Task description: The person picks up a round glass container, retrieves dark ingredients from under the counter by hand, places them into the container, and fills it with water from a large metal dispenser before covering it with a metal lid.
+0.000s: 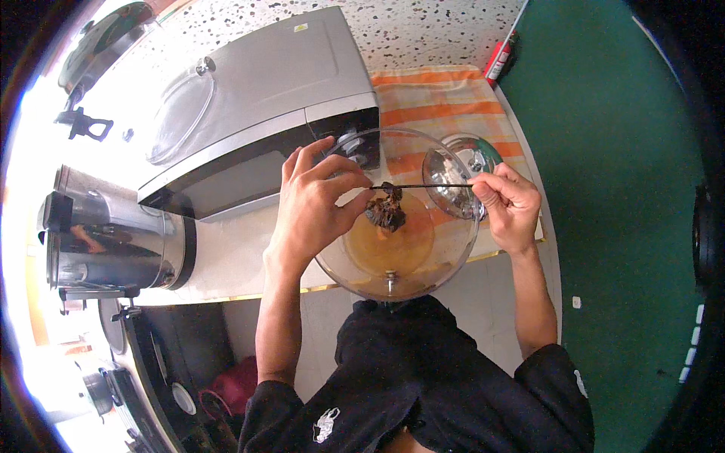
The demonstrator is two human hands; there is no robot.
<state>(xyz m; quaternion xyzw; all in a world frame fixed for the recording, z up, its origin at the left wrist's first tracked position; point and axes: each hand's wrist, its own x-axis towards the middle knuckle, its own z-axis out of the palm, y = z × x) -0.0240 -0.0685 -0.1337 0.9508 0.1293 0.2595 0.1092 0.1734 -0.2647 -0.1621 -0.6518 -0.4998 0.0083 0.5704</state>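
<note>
A thin dark stick (433, 186) lies level above the wide mouth of a clear glass jar (453, 266). My left hand (317, 195) pinches its left end between thumb and finger, over the jar's left rim. The other end is held by my right hand (510, 206), near the right rim. A dark, wrinkled clump (386, 212) hangs from the stick towards its left end. Yellowish liquid (385, 249) shows lower in the jar; whether the clump touches it I cannot tell. On the jar's near side is a small tap fitting (391, 276).
A shiny metal lid or bowl (444, 181) rests on an orange striped cloth (447, 113) behind the jar. Left stand a silver microwave (272, 73) with a glass lid (184, 119) on top, and a large steel appliance (113, 232). A fire extinguisher (499, 62) is beyond the table.
</note>
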